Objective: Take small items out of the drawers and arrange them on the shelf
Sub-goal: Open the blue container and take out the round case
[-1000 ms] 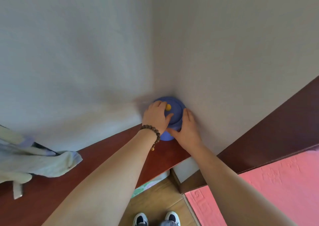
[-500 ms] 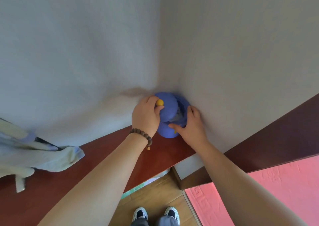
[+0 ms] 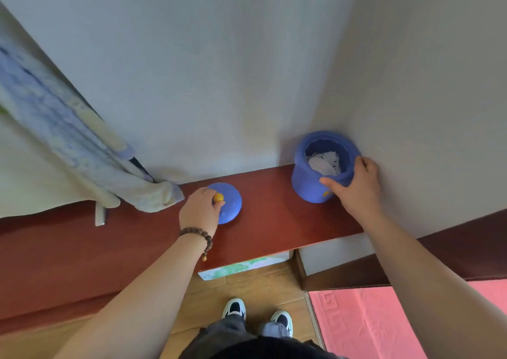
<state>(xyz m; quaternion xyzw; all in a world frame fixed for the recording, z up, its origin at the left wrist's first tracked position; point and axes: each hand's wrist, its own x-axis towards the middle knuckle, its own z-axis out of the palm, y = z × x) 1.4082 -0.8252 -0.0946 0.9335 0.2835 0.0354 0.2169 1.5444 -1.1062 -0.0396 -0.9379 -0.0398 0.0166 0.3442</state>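
A blue jar (image 3: 310,183) stands open in the wall corner at the right end of the dark red shelf (image 3: 269,229). White paper-like bits (image 3: 323,162) lie inside it. My right hand (image 3: 354,186) grips the jar's rim and side. The jar's blue lid (image 3: 231,207) rests on the shelf to the left, apart from the jar. My left hand (image 3: 200,212), with a bead bracelet on the wrist, pinches the lid's small yellow knob (image 3: 218,197).
A pale blue patterned cloth (image 3: 82,150) hangs down the left wall onto the shelf, its end close to the lid. Below the shelf are a wooden floor (image 3: 255,284), a green-printed box edge (image 3: 241,266), my shoes and a pink mat (image 3: 384,323) at right.
My left hand lifted the lid off the jar by its knob and carried it left onto the shelf. My right hand stayed on the jar, which now shows its contents.
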